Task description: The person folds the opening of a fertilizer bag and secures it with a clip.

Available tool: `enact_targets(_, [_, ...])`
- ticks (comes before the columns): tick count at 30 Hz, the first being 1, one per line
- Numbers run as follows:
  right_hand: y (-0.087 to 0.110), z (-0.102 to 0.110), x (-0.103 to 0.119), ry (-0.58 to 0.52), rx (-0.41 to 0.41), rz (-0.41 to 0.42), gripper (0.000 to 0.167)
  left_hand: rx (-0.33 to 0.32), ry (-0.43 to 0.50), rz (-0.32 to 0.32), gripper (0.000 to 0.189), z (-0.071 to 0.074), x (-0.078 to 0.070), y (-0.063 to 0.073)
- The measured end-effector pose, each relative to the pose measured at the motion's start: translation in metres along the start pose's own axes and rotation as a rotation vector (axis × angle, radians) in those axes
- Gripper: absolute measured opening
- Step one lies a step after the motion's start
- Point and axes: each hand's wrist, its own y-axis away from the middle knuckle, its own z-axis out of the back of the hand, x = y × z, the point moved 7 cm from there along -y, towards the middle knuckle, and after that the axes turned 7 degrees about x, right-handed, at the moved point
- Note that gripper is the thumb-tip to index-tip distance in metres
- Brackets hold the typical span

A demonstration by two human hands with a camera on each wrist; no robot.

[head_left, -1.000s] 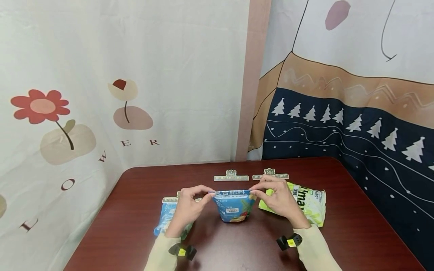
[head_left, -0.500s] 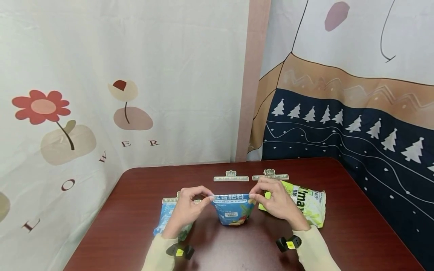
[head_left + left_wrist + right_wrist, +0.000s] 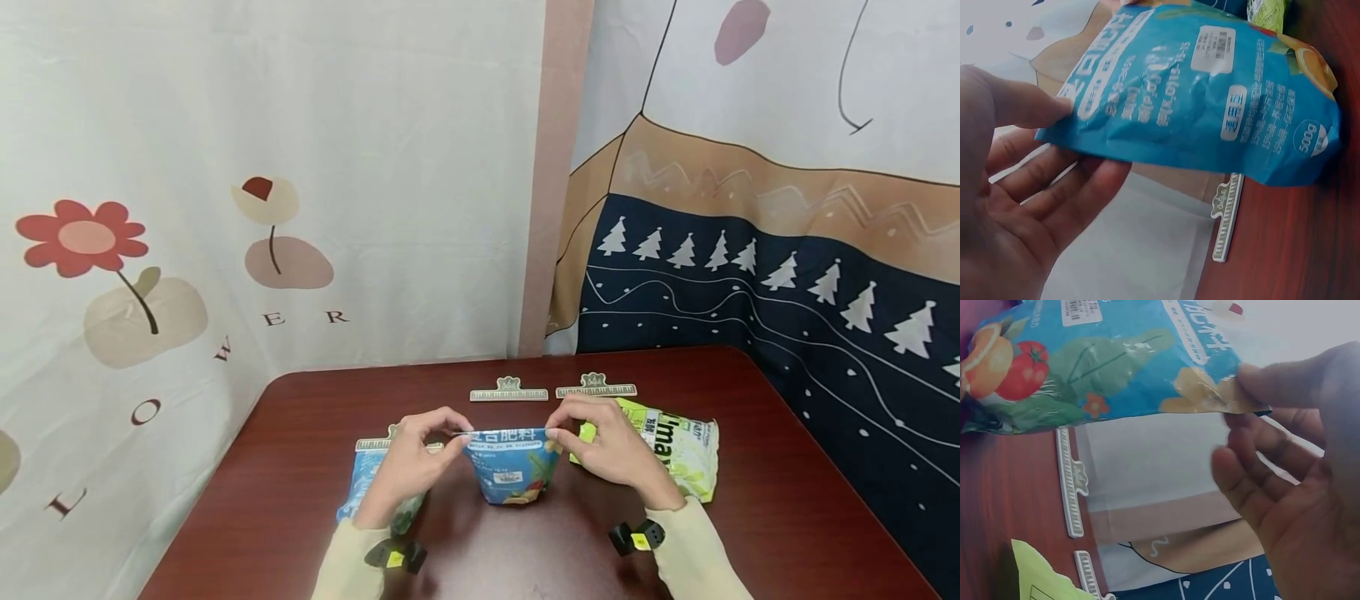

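Pinching blue bag [image 3: 510, 475] at opp. top corners w/ L grip [image 3: 416, 457] & R grip [image 3: 606, 442], both clamped on it, prob. to keep top edge taut. Held upright over tabletop [image 3: 517, 554], betw. clipped bag [image 3: 363, 479] & green bag [image 3: 686, 458]; can't tell re base touching.

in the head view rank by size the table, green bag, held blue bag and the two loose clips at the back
Largest to smallest:
1. table
2. green bag, though partly hidden
3. held blue bag
4. left clip and right clip: look alike, unranked
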Motion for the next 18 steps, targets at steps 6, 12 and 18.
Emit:
enact_targets(6, [-0.007, -0.002, 0.007, 0.049, 0.010, -0.005, 0.016, 0.027, -0.075, -0.088, 0.015, -0.012, -0.011, -0.006])
enact_targets(12, [-0.018, -0.012, 0.021, 0.130, 0.028, 0.080, 0.015, 0.006, -0.163, -0.161, 0.012, -0.021, -0.027, -0.013])
enact_targets(18, [-0.025, -0.022, 0.033, 0.174, 0.056, 0.122, 0.005, -0.039, -0.221, -0.244, 0.006, -0.027, -0.040, -0.018])
